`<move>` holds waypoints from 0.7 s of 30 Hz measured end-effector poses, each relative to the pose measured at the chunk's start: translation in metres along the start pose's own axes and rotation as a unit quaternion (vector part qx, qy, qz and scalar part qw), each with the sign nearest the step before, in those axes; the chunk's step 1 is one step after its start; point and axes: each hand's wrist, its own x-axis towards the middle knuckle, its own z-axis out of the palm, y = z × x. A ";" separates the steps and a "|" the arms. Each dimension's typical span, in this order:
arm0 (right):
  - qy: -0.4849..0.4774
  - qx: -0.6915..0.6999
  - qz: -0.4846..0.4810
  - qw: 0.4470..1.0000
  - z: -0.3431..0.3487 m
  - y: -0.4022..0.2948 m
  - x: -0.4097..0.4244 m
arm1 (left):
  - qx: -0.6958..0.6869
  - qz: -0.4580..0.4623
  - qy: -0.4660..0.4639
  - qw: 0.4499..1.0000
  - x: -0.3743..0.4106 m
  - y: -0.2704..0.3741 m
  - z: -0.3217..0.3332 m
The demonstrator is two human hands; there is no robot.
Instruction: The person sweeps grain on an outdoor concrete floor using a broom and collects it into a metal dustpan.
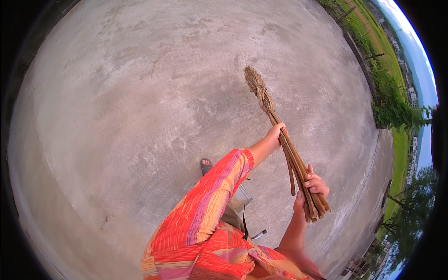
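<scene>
A handmade broom of bundled dry plant stalks (pixel 292 154) is held at a slant over the concrete. Its frayed, knotted straw head (pixel 254 82) points away from me; several brown stalk ends fan out towards me. Midway along the bundle, my left hand (pixel 278 134) is wrapped around the stalks, just below the twisted straw section. My right hand (pixel 314 185) holds the bundle near its loose ends, thumb on one side and fingers on the other. One shorter stalk hangs apart on the left side of the bundle.
Stained grey concrete (pixel 140 105) spreads around me. My sandalled foot (pixel 205 165) stands on it. Close to my body are a pale metal-edged object (pixel 241 198), partly hidden, and a metal tube with a black end (pixel 259 234). Green plants (pixel 395 112) line the right edge.
</scene>
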 end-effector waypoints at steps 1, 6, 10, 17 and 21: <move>0.027 -0.023 0.005 0.999 0.007 0.026 0.009 | 0.036 -0.004 -0.001 0.999 0.035 0.003 0.008; 0.104 -0.091 0.003 0.990 0.037 0.151 0.005 | 0.145 0.009 -0.034 0.989 0.144 0.051 0.007; -0.011 -0.092 -0.010 0.996 0.061 0.222 0.007 | 0.102 -0.021 -0.091 0.990 0.212 0.094 -0.017; -0.174 -0.113 0.026 0.978 0.063 0.213 0.032 | 0.036 -0.007 -0.103 0.994 0.189 0.107 -0.062; -0.164 -0.070 0.066 0.982 0.030 0.135 0.017 | 0.009 0.026 -0.076 0.997 0.088 0.059 -0.087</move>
